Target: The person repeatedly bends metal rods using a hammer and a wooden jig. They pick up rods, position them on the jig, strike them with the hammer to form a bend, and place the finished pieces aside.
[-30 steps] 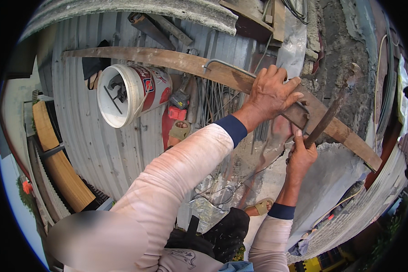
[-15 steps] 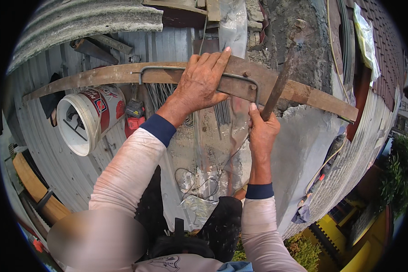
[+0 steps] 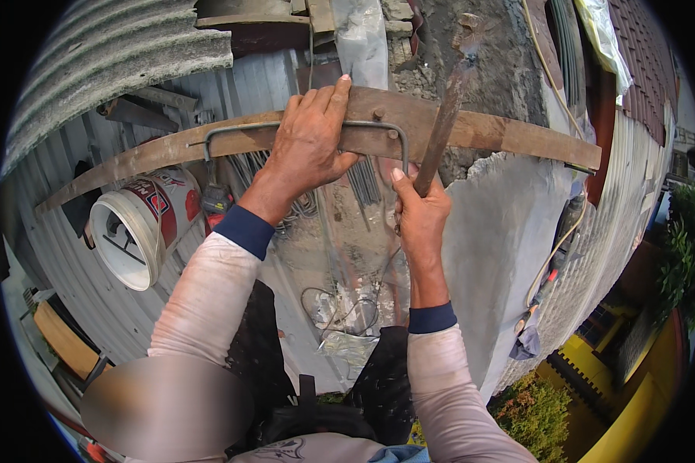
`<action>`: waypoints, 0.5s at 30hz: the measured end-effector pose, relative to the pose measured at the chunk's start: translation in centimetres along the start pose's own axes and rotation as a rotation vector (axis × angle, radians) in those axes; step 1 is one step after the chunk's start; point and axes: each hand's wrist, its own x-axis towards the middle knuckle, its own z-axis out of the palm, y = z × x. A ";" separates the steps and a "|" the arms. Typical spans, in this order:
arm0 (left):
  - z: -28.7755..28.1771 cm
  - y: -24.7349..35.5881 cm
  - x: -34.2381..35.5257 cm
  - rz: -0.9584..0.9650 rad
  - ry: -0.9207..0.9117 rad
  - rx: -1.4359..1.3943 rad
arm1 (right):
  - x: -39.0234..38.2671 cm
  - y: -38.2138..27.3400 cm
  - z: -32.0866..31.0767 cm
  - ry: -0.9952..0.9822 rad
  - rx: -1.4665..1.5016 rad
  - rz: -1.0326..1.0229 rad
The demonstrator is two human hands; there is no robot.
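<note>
A long wooden plank lies crosswise before me, with nails standing up in it near the middle. Against it sits a thin steel rod, bent down at both ends. My left hand is laid over rod and plank, pressing them together, with its thumb on the near side. Closed around the lower end of a rusty metal bar is my right hand. The bar slants up and away across the plank, its hand-held end beside the rod's right bend. Whether bar and rod touch is hidden by my fingers.
At left a white and red bucket lies tilted, tools inside, beside a red and black power tool. Steel rods lie beyond my hands. Corrugated sheeting rises at far left; a grey ledge drops off at right.
The whole view has shifted, so the plank, bucket and both hands sit further left in the picture. Both hands keep their holds on the rod and the bar.
</note>
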 end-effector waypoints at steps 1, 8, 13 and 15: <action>-0.1 -0.1 0.0 0.008 -0.002 -0.004 | -0.1 0.0 0.1 0.006 0.008 -0.011; 0.2 -0.4 0.0 0.039 0.016 -0.002 | 0.0 -0.3 0.2 0.002 0.062 -0.001; 0.1 -0.2 -0.1 0.026 0.002 -0.001 | -0.1 -0.2 0.3 0.008 0.052 -0.001; -0.1 0.0 0.0 0.021 -0.013 0.001 | -0.1 -0.3 0.1 -0.004 0.062 -0.011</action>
